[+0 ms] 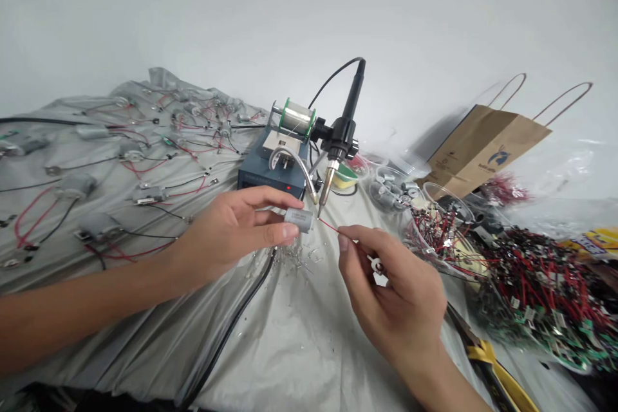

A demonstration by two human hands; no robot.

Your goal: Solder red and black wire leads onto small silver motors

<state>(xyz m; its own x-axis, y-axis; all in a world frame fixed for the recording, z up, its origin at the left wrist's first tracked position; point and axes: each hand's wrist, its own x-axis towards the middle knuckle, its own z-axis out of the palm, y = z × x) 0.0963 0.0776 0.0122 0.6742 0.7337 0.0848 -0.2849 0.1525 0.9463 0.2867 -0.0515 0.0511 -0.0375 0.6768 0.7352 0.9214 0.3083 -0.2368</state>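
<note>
White wall behind; grey sheet draped over the surface. Left hand clamped on a small silver cylinder, probably a motor can, thumb and fingers wrapped round it, just below the soldering iron fixed in its stand. Right hand pinched together on a thin red wire, free end just short of the cylinder. Risk: a knuckle or the wire brushing the iron's tip, since both hands work right beside it; if hot, expect a burn or melted insulation. Loose metal clippings lie below the hands and could snag. Curved metal tube obstructs any reach toward the blue station, which carries a solder spool. Left: wired motors. Right: heaped wired boards, yellow-handled pliers, kraft paper bag.
</note>
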